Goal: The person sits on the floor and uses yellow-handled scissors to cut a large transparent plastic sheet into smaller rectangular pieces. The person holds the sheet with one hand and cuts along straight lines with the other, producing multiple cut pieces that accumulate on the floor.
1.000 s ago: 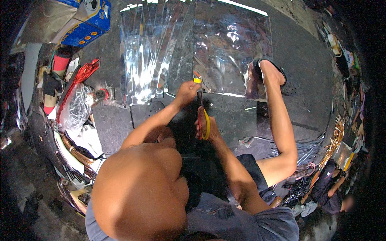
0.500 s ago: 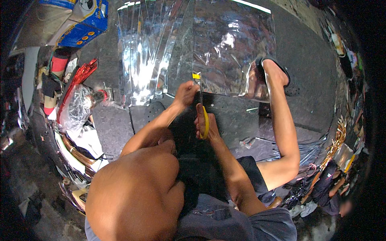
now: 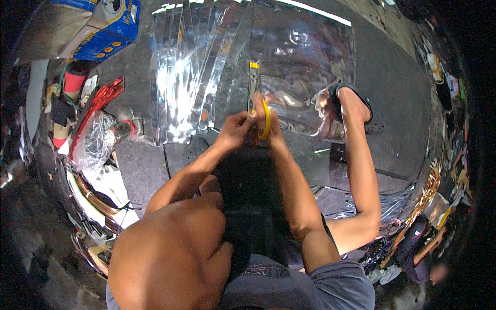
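My right hand [image 3: 267, 121] grips yellow-handled scissors [image 3: 265, 119], whose blades point away from me along the left edge of a shiny clear plastic sheet [image 3: 305, 62]. A yellow band [image 3: 253, 65] shows at the far end of the blades. Just left of the scissors, my left hand [image 3: 236, 130] pinches the sheet's near left edge, its fingertips close to the right hand. A foot in a black clog [image 3: 356, 98] rests on the sheet's right side. To the left lie several long clear plastic strips [image 3: 181, 72], partly overlapping and glaring with light.
At the left are a blue printed box [image 3: 111, 39], red metallic strips [image 3: 103, 98] and a clear bag [image 3: 96, 137]. Bundles of thin dark strips [image 3: 385, 199] and gold strips [image 3: 430, 183] lie at the right. Another person [image 3: 418, 253] sits at the lower right.
My right hand and the scissors have moved forward along the sheet's left edge. My left hand has come back slightly toward me, and the sheet has shifted and rippled.
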Demonstrator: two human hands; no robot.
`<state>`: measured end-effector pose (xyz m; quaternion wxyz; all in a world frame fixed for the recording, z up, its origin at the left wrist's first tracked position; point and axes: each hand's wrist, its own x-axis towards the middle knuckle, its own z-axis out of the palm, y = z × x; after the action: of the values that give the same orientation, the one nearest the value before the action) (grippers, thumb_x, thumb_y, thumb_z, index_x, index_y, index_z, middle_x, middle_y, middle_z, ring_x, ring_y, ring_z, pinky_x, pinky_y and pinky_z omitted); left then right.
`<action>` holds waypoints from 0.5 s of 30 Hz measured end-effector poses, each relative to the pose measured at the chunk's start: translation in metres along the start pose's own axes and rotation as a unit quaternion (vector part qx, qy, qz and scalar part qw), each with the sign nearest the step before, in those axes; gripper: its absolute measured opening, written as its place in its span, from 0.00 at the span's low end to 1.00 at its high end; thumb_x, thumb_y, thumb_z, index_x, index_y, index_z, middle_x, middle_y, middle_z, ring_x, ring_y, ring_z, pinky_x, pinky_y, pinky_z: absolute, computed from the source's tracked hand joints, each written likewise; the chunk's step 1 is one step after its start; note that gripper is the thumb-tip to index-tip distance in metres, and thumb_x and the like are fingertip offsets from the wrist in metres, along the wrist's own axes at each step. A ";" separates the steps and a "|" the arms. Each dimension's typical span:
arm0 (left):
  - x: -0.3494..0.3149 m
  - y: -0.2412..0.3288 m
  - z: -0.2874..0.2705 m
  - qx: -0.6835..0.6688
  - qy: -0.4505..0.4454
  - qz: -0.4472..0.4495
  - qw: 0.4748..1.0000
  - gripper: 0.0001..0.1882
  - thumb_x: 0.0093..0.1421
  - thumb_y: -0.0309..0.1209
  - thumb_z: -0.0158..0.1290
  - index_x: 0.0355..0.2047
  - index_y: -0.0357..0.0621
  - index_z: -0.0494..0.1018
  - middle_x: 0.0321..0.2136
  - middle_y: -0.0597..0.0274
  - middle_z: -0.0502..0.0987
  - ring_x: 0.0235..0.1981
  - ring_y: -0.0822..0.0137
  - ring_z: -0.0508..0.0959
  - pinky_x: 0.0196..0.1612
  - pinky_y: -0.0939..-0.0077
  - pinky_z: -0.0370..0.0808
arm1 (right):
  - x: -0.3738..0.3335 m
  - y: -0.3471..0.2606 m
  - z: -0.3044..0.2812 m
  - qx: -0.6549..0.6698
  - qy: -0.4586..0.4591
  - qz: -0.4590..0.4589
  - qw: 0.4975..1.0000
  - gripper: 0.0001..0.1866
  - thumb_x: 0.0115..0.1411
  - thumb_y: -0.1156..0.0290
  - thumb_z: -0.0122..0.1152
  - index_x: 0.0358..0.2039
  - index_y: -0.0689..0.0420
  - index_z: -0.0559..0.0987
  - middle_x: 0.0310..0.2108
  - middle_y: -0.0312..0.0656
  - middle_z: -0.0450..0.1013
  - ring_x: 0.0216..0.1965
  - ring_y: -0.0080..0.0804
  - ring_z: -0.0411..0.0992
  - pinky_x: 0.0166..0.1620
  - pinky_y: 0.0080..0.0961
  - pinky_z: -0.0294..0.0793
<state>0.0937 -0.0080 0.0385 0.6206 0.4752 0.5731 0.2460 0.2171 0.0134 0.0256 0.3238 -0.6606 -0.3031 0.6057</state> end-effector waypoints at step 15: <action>-0.050 0.071 -0.023 -0.001 -0.027 0.005 1.000 0.15 0.63 0.36 0.45 0.31 0.34 0.69 0.22 0.66 0.69 0.28 0.76 0.65 0.34 0.75 0.67 | 0.188 -0.135 0.008 -0.188 -0.006 -0.071 0.980 0.48 0.52 0.26 0.27 0.55 0.55 0.67 0.47 0.58 0.69 0.53 0.52 0.65 0.53 0.38 0.61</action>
<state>0.0782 -0.0132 0.1271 0.6354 0.4839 0.5532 0.2365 0.2233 0.2443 0.0187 0.2341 -0.6825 -0.4600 0.5175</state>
